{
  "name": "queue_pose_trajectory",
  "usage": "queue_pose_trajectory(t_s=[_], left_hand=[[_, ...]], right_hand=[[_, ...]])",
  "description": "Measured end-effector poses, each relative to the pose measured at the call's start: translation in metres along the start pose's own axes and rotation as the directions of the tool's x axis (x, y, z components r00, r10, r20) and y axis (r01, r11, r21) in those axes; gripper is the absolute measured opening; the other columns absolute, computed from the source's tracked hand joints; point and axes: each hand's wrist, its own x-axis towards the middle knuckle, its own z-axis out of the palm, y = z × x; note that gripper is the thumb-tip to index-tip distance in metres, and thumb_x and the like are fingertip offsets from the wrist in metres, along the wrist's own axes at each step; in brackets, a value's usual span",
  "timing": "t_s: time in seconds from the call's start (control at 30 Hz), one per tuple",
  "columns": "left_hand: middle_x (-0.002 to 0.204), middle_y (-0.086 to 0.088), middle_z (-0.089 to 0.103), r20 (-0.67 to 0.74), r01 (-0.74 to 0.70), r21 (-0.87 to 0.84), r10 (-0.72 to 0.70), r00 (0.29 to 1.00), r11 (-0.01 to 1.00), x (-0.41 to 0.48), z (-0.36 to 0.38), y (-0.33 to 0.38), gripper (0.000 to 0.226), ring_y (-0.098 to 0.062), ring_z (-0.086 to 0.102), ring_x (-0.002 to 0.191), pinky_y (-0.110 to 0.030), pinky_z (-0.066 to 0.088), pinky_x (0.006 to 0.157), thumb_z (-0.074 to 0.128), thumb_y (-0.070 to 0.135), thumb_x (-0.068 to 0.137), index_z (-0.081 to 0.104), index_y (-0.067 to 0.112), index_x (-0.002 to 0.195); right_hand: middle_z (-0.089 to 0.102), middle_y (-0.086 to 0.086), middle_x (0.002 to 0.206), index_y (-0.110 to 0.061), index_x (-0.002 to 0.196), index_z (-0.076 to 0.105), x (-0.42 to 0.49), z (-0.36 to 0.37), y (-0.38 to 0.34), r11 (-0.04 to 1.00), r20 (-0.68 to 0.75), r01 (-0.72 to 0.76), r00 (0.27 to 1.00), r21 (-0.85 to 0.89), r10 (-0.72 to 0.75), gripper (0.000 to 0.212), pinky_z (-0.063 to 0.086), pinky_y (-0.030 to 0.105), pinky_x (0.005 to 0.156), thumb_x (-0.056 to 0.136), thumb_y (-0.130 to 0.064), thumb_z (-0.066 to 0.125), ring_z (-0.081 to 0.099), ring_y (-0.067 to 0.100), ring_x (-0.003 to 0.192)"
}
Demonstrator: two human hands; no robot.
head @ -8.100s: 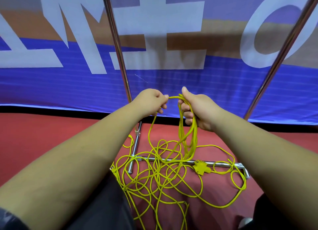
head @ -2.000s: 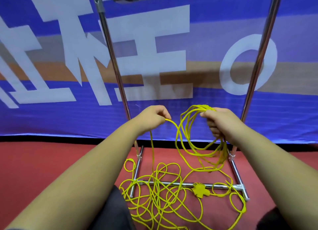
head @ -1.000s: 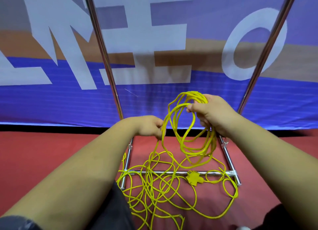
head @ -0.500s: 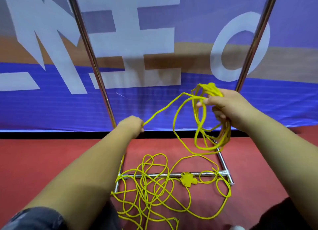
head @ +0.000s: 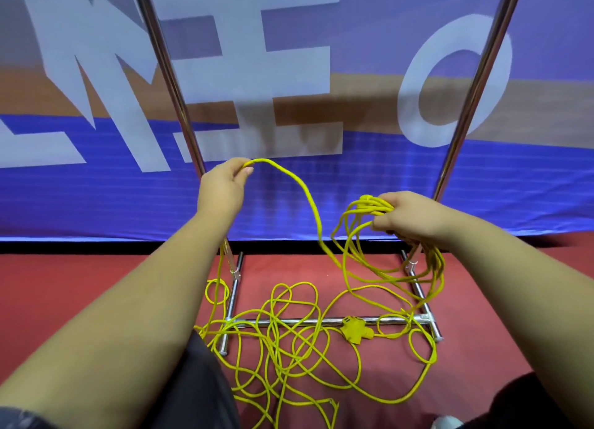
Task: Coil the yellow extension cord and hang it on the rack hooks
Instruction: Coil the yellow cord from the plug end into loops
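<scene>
Head view: thin yellow extension cord [head: 308,335] sprawls tangled across the chrome rack's base [head: 321,321]; right hand [head: 406,218] grips gathered loops, left hand [head: 221,187] pinches one strand.

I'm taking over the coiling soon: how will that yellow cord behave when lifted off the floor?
Probably floppy: the yellow cord droops in an arc between the left hand and the right hand. Likely to snag, since its loose loops cross each other over the rack base.
</scene>
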Motion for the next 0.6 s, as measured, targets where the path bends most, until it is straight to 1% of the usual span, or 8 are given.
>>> queue_pose_trajectory(t_s=[0.07, 0.13, 0.23, 0.4, 0.43, 0.5, 0.57, 0.6], left_hand=[[0.1, 0.005, 0.07, 0.056, -0.051, -0.046, 0.053, 0.997, 0.998, -0.002, -0.003, 0.008, 0.021, -0.014, 0.062, 0.094, -0.031, 0.05, 0.08, 0.059, 0.03, 0.104, 0.074, 0.033, 0.118], [0.099, 0.005, 0.061, 0.16, -0.134, 0.005, 0.131, 0.978, 0.991, -0.006, -0.002, 0.017, 0.028, -0.016, 0.058, 0.094, -0.029, 0.045, 0.077, 0.057, 0.021, 0.106, 0.074, 0.036, 0.122], [0.096, 0.001, 0.048, 0.337, -0.259, 0.093, 0.214, 0.917, 0.961, -0.013, 0.003, 0.03, 0.042, -0.019, 0.052, 0.086, -0.024, 0.037, 0.075, 0.052, 0.007, 0.105, 0.072, 0.036, 0.129], [0.097, 0.001, 0.053, 0.453, -0.482, 0.027, 0.419, 0.787, 0.876, -0.027, 0.011, 0.042, 0.038, -0.02, 0.055, 0.092, -0.034, 0.047, 0.082, 0.069, 0.006, 0.098, 0.077, 0.034, 0.123], [0.097, 0.002, 0.051, 0.434, -0.51, 0.031, 0.448, 0.782, 0.86, -0.028, 0.012, 0.044, 0.035, -0.02, 0.053, 0.094, -0.033, 0.047, 0.081, 0.073, 0.008, 0.095, 0.079, 0.034, 0.118], [0.095, 0.003, 0.047, 0.371, -0.491, 0.097, 0.427, 0.825, 0.866, -0.031, 0.012, 0.054, 0.028, -0.02, 0.051, 0.092, -0.034, 0.047, 0.077, 0.075, 0.017, 0.094, 0.08, 0.037, 0.113], [0.09, 0.008, 0.053, 0.337, -0.387, 0.114, 0.331, 0.881, 0.915, -0.035, 0.012, 0.064, 0.024, -0.015, 0.057, 0.086, -0.032, 0.049, 0.076, 0.07, 0.023, 0.098, 0.079, 0.039, 0.114], [0.086, 0.012, 0.059, 0.336, -0.298, 0.061, 0.261, 0.905, 0.953, -0.038, 0.011, 0.069, 0.024, -0.011, 0.061, 0.081, -0.03, 0.052, 0.078, 0.067, 0.023, 0.099, 0.079, 0.038, 0.114]], right_hand=[[0.044, -0.001, 0.058, -0.016, 0.084, 0.053, 0.001, 0.001, -0.002, 0.986, -0.003, -0.01, 1.0, 0.165, 0.01, 0.022, 0.029, 0.028, 0.045, 0.087, -0.012, 0.074, 0.036, 0.018, 0.048], [0.042, 0.002, 0.061, -0.018, 0.086, 0.054, 0.003, 0.002, -0.005, 0.974, -0.02, -0.019, 1.0, 0.227, 0.024, 0.023, 0.029, 0.027, 0.045, 0.085, -0.011, 0.076, 0.036, 0.019, 0.048], [0.041, 0.007, 0.064, -0.016, 0.082, 0.055, 0.002, 0.008, -0.009, 0.952, -0.014, -0.077, 0.996, 0.295, 0.085, 0.021, 0.029, 0.026, 0.045, 0.084, -0.012, 0.075, 0.034, 0.019, 0.045], [0.04, 0.004, 0.059, -0.013, 0.077, 0.056, -0.003, 0.025, -0.013, 0.902, 0.123, -0.193, 0.98, 0.386, 0.158, 0.022, 0.032, 0.028, 0.048, 0.087, -0.011, 0.076, 0.034, 0.02, 0.044], [0.04, 0.004, 0.06, -0.012, 0.081, 0.059, -0.004, 0.029, -0.015, 0.899, 0.152, -0.21, 0.975, 0.385, 0.162, 0.018, 0.033, 0.028, 0.048, 0.087, -0.011, 0.076, 0.035, 0.019, 0.044], [0.043, 0.003, 0.061, -0.011, 0.088, 0.062, -0.005, 0.033, -0.018, 0.9, 0.193, -0.231, 0.967, 0.37, 0.169, 0.014, 0.035, 0.028, 0.048, 0.088, -0.013, 0.076, 0.038, 0.018, 0.046], [0.044, 0.002, 0.061, -0.013, 0.088, 0.062, -0.007, 0.035, -0.019, 0.909, 0.23, -0.232, 0.96, 0.346, 0.157, 0.015, 0.039, 0.029, 0.049, 0.088, -0.016, 0.077, 0.041, 0.019, 0.047], [0.045, 0.001, 0.061, -0.014, 0.087, 0.064, -0.008, 0.036, -0.02, 0.917, 0.251, -0.226, 0.957, 0.33, 0.146, 0.014, 0.041, 0.029, 0.05, 0.089, -0.017, 0.077, 0.042, 0.019, 0.047]])
